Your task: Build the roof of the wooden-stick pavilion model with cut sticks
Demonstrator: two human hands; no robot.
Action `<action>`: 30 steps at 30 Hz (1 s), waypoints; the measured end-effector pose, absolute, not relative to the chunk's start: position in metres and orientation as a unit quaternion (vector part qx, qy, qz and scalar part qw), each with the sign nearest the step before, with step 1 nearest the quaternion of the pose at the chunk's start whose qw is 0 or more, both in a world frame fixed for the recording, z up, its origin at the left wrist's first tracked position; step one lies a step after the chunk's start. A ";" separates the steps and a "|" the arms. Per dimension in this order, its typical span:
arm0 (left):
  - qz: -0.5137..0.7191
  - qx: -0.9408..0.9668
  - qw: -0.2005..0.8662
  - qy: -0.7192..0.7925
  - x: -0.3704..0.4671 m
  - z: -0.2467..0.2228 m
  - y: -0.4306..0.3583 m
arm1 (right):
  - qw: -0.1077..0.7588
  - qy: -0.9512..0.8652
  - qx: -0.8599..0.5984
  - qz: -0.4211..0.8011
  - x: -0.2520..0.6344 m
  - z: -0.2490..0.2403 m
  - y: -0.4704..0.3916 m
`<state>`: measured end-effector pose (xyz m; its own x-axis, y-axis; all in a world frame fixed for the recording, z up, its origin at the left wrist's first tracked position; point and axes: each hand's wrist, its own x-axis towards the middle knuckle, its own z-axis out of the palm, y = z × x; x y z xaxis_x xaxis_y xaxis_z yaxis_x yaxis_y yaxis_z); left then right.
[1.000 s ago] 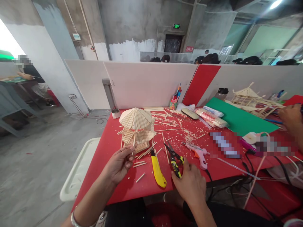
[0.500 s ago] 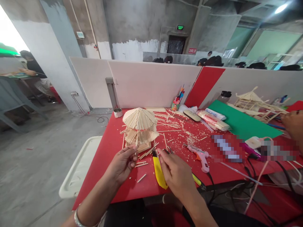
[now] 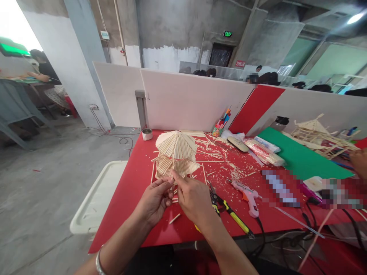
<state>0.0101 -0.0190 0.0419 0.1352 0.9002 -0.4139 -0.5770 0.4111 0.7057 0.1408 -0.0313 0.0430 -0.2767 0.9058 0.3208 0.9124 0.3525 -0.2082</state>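
A small pavilion model (image 3: 176, 147) made of pale wooden sticks, with two tiers of roof, stands on the red table (image 3: 126, 214). In front of it my left hand (image 3: 157, 198) pinches a thin wooden stick that points up toward the roofs. My right hand (image 3: 192, 198) reaches to the same stick, its index fingertip against it and its other fingers curled; whether it grips anything is hidden. Black-and-yellow pliers (image 3: 235, 217) lie right of my right hand. Beyond them rests a pink glue gun (image 3: 248, 196). The model's base is partly covered by my hands.
Loose sticks and shavings (image 3: 212, 147) spread behind the model. A round tin (image 3: 147, 134), a pen cup (image 3: 218, 130), packed sticks (image 3: 263, 152) and a green board (image 3: 301, 156) stand or lie further back. Cables hang at the right. Another person's hand (image 3: 359, 162) shows at the right edge.
My right hand has moved left from above the yellow-handled tool to the stick at my left hand, now covering most of that tool. The view has shifted slightly.
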 end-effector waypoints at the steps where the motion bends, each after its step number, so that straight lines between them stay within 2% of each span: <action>1: 0.508 0.192 0.729 0.417 0.010 0.042 -0.019 | 0.194 -0.799 -0.570 -0.007 0.141 0.043 -0.031; 10: 0.521 0.181 0.734 0.397 0.009 0.043 -0.021 | 0.213 -0.798 -0.564 0.017 0.138 0.044 -0.029; 14: 0.524 0.201 0.720 0.407 0.009 0.044 -0.025 | 0.326 -0.748 -0.576 0.050 0.137 0.040 -0.028; 17: 0.528 0.249 0.697 0.416 0.009 0.044 -0.029 | 0.436 -0.676 -0.578 0.136 0.138 0.044 -0.028; 19: 0.524 0.288 0.682 0.422 0.011 0.044 -0.032 | 0.475 -0.634 -0.571 0.215 0.140 0.049 -0.028; 25: 0.513 0.345 0.646 0.448 0.013 0.038 -0.041 | 0.494 -0.563 -0.524 0.405 0.143 0.049 -0.025; 30: 0.503 0.371 0.625 0.468 0.013 0.036 -0.046 | 0.516 -0.544 -0.472 0.464 0.143 0.043 -0.028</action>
<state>0.0133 -0.0465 0.0363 0.0555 0.9759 -0.2111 -0.2820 0.2181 0.9343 0.1429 -0.0278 0.0429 -0.0223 0.9922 0.1227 0.0349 0.1235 -0.9917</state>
